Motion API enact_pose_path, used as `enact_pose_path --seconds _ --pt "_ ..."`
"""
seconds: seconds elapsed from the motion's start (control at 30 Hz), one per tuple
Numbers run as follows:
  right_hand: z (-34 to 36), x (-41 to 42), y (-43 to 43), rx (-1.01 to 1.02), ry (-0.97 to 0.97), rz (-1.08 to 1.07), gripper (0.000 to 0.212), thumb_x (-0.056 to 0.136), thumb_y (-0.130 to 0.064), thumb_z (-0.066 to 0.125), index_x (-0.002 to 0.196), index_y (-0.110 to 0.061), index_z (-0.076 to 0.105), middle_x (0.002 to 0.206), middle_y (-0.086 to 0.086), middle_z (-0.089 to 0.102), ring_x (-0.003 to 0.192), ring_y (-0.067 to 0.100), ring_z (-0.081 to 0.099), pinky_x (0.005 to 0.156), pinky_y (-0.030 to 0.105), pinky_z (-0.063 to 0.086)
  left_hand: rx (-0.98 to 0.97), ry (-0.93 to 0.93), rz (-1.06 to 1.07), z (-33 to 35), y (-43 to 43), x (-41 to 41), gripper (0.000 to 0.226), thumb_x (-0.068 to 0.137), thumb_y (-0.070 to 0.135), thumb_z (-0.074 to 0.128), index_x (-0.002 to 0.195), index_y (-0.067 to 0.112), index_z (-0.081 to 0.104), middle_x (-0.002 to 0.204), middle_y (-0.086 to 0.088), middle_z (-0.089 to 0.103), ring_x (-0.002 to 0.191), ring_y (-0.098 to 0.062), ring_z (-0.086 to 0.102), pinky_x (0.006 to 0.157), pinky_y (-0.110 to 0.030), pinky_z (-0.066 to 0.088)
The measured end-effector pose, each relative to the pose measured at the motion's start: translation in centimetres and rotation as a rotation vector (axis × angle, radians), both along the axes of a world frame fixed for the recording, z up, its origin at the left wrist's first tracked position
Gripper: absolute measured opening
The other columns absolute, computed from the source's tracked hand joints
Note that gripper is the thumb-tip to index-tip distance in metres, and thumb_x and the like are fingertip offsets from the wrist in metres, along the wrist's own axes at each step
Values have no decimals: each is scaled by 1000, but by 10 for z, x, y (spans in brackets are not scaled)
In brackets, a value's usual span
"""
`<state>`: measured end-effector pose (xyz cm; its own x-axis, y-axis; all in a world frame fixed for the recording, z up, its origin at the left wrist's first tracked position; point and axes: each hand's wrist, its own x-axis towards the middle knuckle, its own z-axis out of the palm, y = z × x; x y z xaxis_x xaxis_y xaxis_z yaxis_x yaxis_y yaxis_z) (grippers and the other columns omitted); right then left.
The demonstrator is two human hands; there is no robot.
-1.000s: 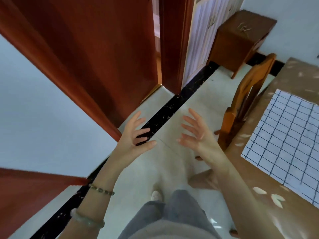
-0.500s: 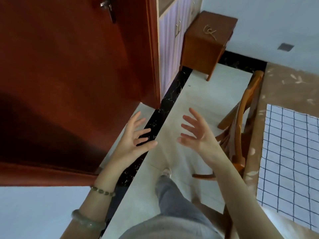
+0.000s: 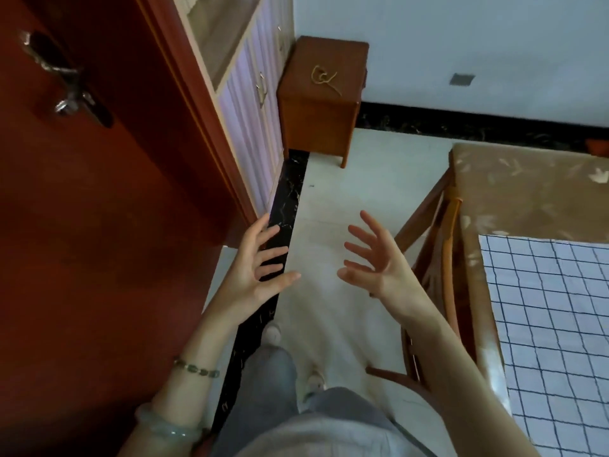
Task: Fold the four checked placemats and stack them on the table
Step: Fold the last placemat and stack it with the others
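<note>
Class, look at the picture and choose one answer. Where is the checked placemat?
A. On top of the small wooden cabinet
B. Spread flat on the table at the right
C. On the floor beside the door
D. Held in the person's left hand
B: the checked placemat lies spread flat on the table, and the left hand and right hand are both open over the floor, holding nothing.

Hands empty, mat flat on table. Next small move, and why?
Probably turn right and reach the right hand to the near edge of the checked placemat. Both it and the left hand are open and empty over the floor. The placemat lies flat and unfolded on the table, beyond the chair, so nothing can be folded until a hand gets there.
</note>
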<state>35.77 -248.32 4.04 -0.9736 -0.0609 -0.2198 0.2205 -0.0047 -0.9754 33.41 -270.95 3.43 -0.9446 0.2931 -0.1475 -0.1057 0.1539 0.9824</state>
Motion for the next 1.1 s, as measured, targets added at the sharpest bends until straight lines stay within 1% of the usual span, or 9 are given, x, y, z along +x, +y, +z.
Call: enact_pose_path --seconds 0.17,0.33,0.47,0.6,0.73,0.83,0.93,1.03,1.1 --pt "-5 -42 19 9 -13 -204 92 74 -7 78 144 -39 28 142 -6 44 125 11 50 98 33 48 37 -20 -174 -7 24 -85 97 59 40 80 140 46 26 147 9 40 123 -10 54 97 -31 48" --pt "-6 -76 34 18 -10 -466 92 74 -4 78 144 -37 29 141 -4 45 124 14 51 99 35 48 38 -35 -406 -7 54 -169 103 55 49 85 140 45 27 145 11 41 120 -8 56 97 -32 49" --pt "-2 -90 39 40 -10 -669 91 76 -3 76 143 -40 27 140 -9 44 123 10 50 97 30 48 28 -41 -610 -2 85 -227 103 54 50 85 140 44 29 143 12 42 119 -6 57 93 -25 50" --pt "0 -87 43 28 -24 -856 94 75 -5 77 146 -37 25 141 -8 42 121 3 51 94 26 50 12 -30 -812 1 126 -263 99 57 49 84 139 45 28 143 10 42 120 -9 56 98 -32 49" --pt "4 -68 51 49 -45 -1022 94 75 -6 78 145 -38 25 144 -4 40 126 8 48 94 24 48 7 -35 -1011 7 177 -272 106 46 64 85 135 49 29 143 10 43 119 -8 57 97 -31 49" --pt "9 -48 59 80 -70 -1154 95 72 -20 80 145 -40 23 146 -6 38 127 8 46 96 23 47 16 -26 -1168 10 217 -262 103 47 64 84 133 53 28 144 13 41 121 -8 55 97 -29 48" --pt "11 -23 66 115 -88 -1294 95 73 -18 81 145 -41 23 147 -5 37 129 9 45 103 31 43 32 -8 -1308 12 255 -241 97 57 46 85 134 52 26 144 16 40 123 -7 54 98 -29 48" --pt "10 3 77 115 -89 -1393 94 74 -7 77 146 -38 24 146 -5 38 127 7 46 101 28 45 61 -3 -1413 7 291 -215 92 67 23 80 138 47 26 142 18 41 122 -6 54 100 -28 48" --pt "6 21 87 104 -87 -1434 93 75 -8 77 145 -39 25 145 -7 40 129 9 46 101 30 46 69 -9 -1464 3 314 -200 93 68 25 81 139 47 26 143 16 41 123 -9 54 98 -28 48"
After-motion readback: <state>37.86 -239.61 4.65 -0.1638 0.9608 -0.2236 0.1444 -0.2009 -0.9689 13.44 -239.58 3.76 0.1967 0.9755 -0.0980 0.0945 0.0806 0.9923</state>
